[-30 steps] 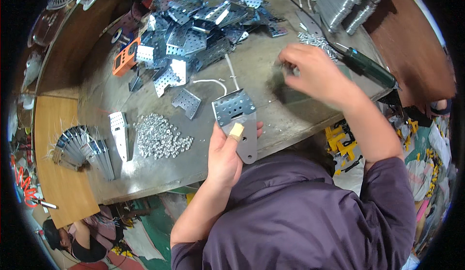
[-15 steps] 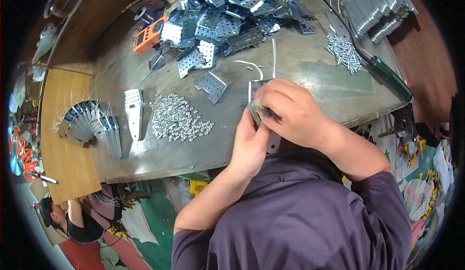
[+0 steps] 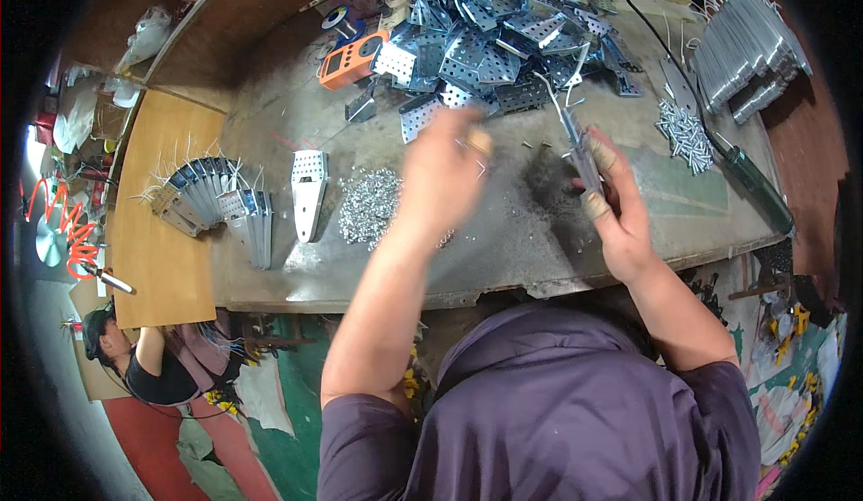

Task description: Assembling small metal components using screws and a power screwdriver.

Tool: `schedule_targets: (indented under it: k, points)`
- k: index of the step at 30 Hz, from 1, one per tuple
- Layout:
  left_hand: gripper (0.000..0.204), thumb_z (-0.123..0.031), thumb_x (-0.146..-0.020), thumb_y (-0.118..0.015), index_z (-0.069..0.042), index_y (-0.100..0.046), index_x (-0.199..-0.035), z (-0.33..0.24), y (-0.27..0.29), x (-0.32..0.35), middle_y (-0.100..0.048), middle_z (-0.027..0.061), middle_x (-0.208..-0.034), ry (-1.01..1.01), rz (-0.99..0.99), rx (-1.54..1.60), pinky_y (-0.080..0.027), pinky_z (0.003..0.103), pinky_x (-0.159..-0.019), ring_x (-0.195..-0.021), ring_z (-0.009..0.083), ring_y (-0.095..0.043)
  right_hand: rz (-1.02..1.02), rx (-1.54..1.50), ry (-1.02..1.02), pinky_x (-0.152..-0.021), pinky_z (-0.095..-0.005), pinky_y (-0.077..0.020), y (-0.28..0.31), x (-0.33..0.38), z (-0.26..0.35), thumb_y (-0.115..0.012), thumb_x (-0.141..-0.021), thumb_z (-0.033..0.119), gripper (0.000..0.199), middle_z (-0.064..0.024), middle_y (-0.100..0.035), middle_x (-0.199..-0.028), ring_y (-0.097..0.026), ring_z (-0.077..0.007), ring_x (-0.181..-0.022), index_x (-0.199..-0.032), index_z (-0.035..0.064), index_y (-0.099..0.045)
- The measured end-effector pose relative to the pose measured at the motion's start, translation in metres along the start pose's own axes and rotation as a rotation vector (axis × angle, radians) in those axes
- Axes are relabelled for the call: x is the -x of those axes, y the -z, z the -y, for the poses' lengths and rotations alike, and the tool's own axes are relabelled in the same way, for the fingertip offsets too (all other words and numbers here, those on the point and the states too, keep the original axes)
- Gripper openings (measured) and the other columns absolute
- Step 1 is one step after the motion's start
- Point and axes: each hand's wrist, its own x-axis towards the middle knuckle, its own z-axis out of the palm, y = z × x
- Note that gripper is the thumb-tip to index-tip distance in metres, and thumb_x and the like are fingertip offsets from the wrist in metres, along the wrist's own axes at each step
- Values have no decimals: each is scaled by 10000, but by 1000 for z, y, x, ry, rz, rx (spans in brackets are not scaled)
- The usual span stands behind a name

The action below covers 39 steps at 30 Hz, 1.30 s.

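My right hand grips a narrow grey metal housing between thumb and fingers, held up on edge above the table. Two white wires stick out of its far end. My left hand is smeared by motion over the table, just short of a heap of perforated metal plates. Something beige shows at its fingers, and whether it holds anything is unclear. Partly behind the left wrist lies a pile of small silver nuts. Left of that, a finished-looking tapered metal piece with a perforated end lies alone.
A fanned row of wired metal pieces lies at the left by a wooden board. An orange device touches the heap. At right are screws, a green-handled soldering iron and stacked metal housings. Another person is at lower left.
Both hands were together on the metal piece near the table edge. The left has let go and moved away left; the right has carried the piece rightward, turned on edge. The view has shifted.
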Motion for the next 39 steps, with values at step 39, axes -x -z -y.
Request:
schedule_targets:
  k: [39]
  points:
    - [673, -57, -775, -670, -70, -239, -1292, -10, -29, 83, -455, 135, -1188, 140, 88, 1299, -376, 362, -965, -1119, 221, -468, 302, -236, -29, -1048, -357, -295, -16, 27, 32, -474, -876, 15, 404, -175, -384, -1382, -370, -276, -1286, -1279, 25, -462]
